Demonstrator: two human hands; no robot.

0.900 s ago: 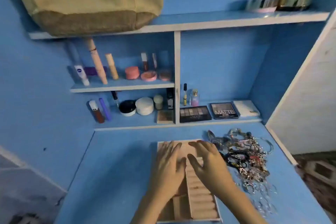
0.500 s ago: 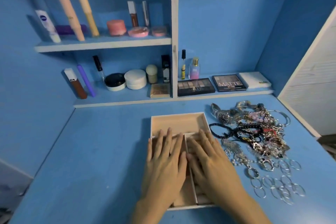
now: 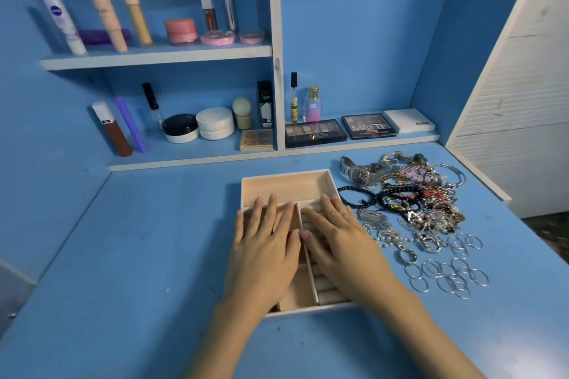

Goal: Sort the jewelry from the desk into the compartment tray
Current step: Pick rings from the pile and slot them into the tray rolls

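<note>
The left hand (image 3: 264, 243) and right hand (image 3: 341, 243) lie flat on the pale wooden compartment tray (image 3: 286, 174) in the middle of the blue worktop (image 3: 138, 255), each grip apart (fingers straight, holding nothing). The tangled heap of metal and beaded jewelry (image 3: 412, 206) lies just beside it, toward the right edge.

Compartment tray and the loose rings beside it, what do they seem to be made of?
Compartment tray: apparently pale bare wood, matte, with thin flat walls and dividers. Its ring rolls look like soft beige fabric, though that is unclear. Loose rings: thin shiny silver hoops, probably metal wire.
</note>
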